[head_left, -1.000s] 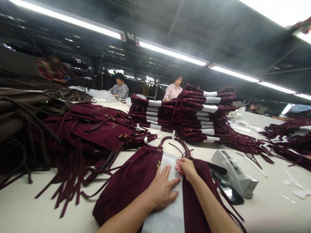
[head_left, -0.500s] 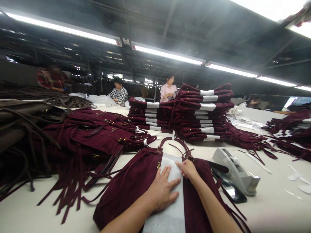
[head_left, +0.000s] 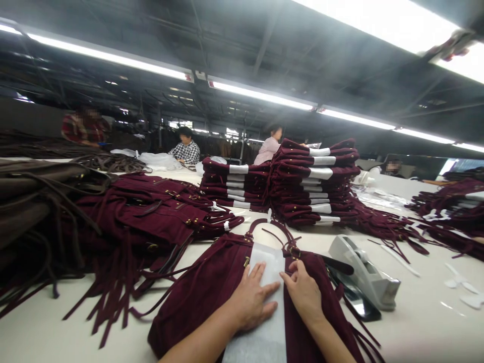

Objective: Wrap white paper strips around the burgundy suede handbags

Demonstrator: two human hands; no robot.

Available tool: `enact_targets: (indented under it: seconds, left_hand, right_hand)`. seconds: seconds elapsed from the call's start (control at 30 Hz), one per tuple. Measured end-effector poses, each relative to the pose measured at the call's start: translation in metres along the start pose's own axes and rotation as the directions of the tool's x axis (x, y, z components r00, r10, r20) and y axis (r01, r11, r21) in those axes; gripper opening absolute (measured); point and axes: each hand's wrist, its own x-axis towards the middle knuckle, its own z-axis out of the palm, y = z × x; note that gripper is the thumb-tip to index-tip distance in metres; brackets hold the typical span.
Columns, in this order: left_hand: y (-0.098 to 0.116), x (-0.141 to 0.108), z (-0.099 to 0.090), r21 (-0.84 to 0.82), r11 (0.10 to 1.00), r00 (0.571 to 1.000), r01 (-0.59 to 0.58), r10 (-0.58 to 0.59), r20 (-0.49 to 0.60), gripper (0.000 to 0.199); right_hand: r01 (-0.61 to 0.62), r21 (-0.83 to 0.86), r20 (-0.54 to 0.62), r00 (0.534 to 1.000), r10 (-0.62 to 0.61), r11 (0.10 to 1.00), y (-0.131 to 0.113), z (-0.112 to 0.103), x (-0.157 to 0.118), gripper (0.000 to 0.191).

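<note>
left hand (head_left: 252, 297) is laid palm-down with fingers spread on the white strip (head_left: 266, 259), nothing grasped; by its flatness it seems to be used as a weight, so that the strip is pinned smooth. right hand (head_left: 303, 291) is curled, thumb and forefinger brought to the strip's right edge (whether anything is pinched there cannot be told). the strip is draped down the middle of the maroon bag (head_left: 200, 290), which is laid on the table (head_left: 49, 327) directly under both hands, its handle (head_left: 267, 222) pointed away, presumably so the front is left unobstructed. just right of the bag a tape dispenser (head_left: 365, 275) is stood, likely for easy reach. to the left, loose maroon bags (head_left: 132, 212) are heaped, straps trailing. beyond, white-banded bags (head_left: 293, 194) are piled in two stacks, apparently folded for stacking. farther off, co-workers are seen.
</note>
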Motion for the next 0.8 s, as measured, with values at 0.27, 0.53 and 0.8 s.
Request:
enact_targets:
  seconds: [0.27, 0.53, 0.8]
  left_hand:
    - [-0.002, 0.001, 0.004, 0.009, 1.000, 1.000, 0.006, -0.006, -0.018, 0.057]
    - [-0.003, 0.003, 0.005, 0.018, 1.000, 1.000, 0.003, -0.002, -0.025, 0.057]
    - [0.003, 0.000, -0.004, 0.013, 0.999, 0.999, 0.045, -0.045, -0.009, 0.051]
  right_hand:
    - [0.498, -0.094, 0.016, 0.867, -0.498, 0.862, 0.009, 0.022, -0.005, 0.042]
    - [0.408, -0.232, 0.168, 0.911, -0.377, 0.883, 0.006, 0.032, 0.016, 0.048]
    - [0.321, -0.145, -0.002, 0.946, -0.324, 0.936, -0.003, -0.041, 0.071, 0.046]
